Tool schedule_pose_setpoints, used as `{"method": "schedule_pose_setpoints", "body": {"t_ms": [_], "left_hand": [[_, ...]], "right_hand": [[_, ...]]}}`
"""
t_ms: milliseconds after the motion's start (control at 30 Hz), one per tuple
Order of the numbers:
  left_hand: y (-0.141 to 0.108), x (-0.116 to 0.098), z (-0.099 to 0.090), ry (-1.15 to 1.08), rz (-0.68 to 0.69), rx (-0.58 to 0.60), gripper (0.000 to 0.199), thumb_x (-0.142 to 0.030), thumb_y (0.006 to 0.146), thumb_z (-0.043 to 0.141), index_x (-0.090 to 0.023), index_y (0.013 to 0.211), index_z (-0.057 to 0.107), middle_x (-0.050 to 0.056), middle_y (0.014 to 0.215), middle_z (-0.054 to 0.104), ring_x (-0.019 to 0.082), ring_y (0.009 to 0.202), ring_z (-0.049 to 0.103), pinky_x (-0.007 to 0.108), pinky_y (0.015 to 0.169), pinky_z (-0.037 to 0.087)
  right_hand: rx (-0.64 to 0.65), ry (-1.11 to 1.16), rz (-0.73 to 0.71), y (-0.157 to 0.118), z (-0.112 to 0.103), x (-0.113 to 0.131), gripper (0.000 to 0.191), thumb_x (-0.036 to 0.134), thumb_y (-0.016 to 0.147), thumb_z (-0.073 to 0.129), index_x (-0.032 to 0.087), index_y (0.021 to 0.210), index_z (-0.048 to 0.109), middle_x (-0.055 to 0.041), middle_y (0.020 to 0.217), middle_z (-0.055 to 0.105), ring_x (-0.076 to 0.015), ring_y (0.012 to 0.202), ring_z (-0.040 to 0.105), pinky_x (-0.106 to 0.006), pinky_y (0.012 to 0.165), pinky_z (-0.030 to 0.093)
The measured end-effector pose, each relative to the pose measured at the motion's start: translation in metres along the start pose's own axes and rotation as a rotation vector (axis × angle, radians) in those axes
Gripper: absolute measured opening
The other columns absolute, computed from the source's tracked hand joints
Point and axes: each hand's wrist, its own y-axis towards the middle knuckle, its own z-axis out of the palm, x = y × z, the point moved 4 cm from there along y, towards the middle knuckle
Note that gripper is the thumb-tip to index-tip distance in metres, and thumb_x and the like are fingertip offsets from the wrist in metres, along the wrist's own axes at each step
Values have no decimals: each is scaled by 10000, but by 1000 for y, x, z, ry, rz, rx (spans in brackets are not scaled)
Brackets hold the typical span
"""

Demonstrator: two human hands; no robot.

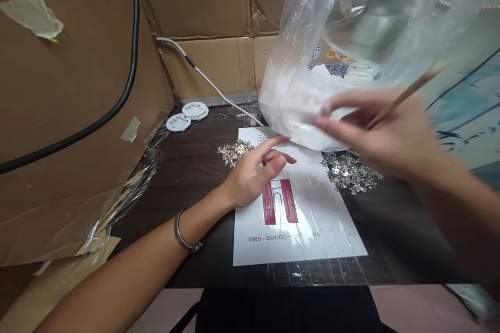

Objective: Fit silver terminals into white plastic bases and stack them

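Note:
Over the upper part of a printed white sheet [312,250], my left hand [260,169] has its fingers apart and nothing visible in them. A small pile of shiny metal pieces [233,153] lies just behind that hand. My right hand [375,125] is smeared by motion. It holds a thin wooden stick [410,91] that slants up to the right; the tip is too blurred to make out. Its thumb and forefinger are in front of a clear plastic bag [289,88]. Below them is a larger heap of metal pieces [351,170].
White round plastic discs [194,110] lie at the back left of the dark table [187,171]; similar white discs [359,70] show in the bag. Cardboard walls [195,0] stand left and behind. A black cable [135,36] hangs at left, and a white cable [211,82] runs behind.

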Motion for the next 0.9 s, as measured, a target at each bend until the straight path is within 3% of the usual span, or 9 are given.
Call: {"method": "schedule_pose_setpoints", "body": {"t_ms": [33,67,100,167,300,400,500,700,900], "left_hand": [[-1,0,5,-116,-14,26,525,-585,916,387,-222,1283,488,94,1045,692,184,763,623,351,759,487],[-2,2,9,-210,-38,24,519,-601,912,383,-223,1246,504,96,1044,685,178,751,620,344,750,494],[-2,4,12,-288,-67,-5,488,-607,907,392,-219,1168,534,93,1008,681,168,722,615,331,716,501],[-2,11,17,-411,-154,-64,407,-581,905,430,-212,1028,547,79,934,672,150,665,605,308,647,507],[0,22,18,-586,-258,-153,285,-455,870,540,-209,1011,513,83,986,666,138,640,604,279,566,503],[2,21,6,-574,-221,-305,274,-397,841,569,-210,1024,486,85,1058,658,111,597,586,266,541,484],[3,17,-11,-505,-137,-487,273,-385,830,572,-223,1014,452,72,1062,666,98,563,576,256,520,459],[5,22,-34,-393,-98,-764,276,-391,801,599,-218,940,436,67,1016,686,109,609,613,246,558,455],[5,25,-37,-381,-83,-809,258,-400,817,578,-221,928,427,54,1005,688,139,659,664,291,691,491]], "right_hand": [[72,20,17,-10,15,-2,144,291,840,655,158,850,708,1,639,619,-38,384,334,-239,380,205],[127,45,-22,-17,29,-4,96,231,831,649,169,873,709,-24,825,672,-58,462,440,-236,411,291],[158,59,-73,-22,40,-5,113,183,823,633,184,905,710,-36,925,677,-102,599,551,-243,491,390],[192,58,-126,-26,55,-8,187,137,822,592,205,949,712,-41,1008,671,-165,837,623,-280,676,488],[227,106,-64,-23,55,-14,226,206,832,609,220,1040,697,-47,1123,652,-181,890,625,-294,704,491],[163,133,145,-20,46,-24,189,299,864,597,201,991,696,-57,976,669,-152,688,590,-282,566,422],[287,159,350,-20,62,-35,166,304,860,593,177,868,698,-25,712,620,-107,512,486,-269,492,344],[480,84,292,-13,120,-33,70,192,776,616,175,811,674,-40,790,657,-154,656,564,-306,627,411],[508,57,274,-6,140,-27,67,217,762,600,194,753,661,-33,743,656,-164,658,562,-317,627,388]]}}
